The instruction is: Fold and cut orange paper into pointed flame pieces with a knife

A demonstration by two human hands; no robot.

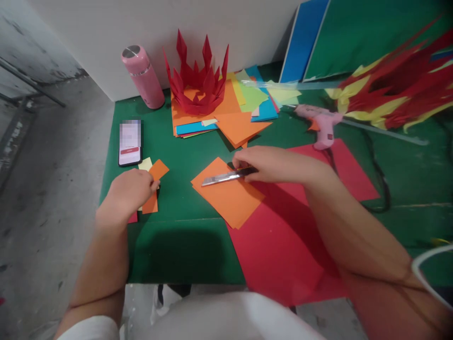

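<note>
My right hand (264, 163) is closed around a utility knife (222, 178), whose long blade points left over a small stack of orange paper sheets (237, 203). Over at the left, my left hand (129, 191) pinches a small orange paper piece (159, 171). Below that hand lie another orange piece (150, 205), a cream paper scrap (145, 164) and a bit of red paper (133, 217). Large red paper (283, 245) spreads under the orange sheets and past the table's front edge. My left fingertips are partly hidden.
A phone (130, 141) and a pink flask (143, 75) stand at the left of the green table (180, 189). Behind are a red paper crown (198, 89) and coloured sheets (226, 94). A pink glue gun (320, 123) and flame-like paper piece (399, 89) lie to the right.
</note>
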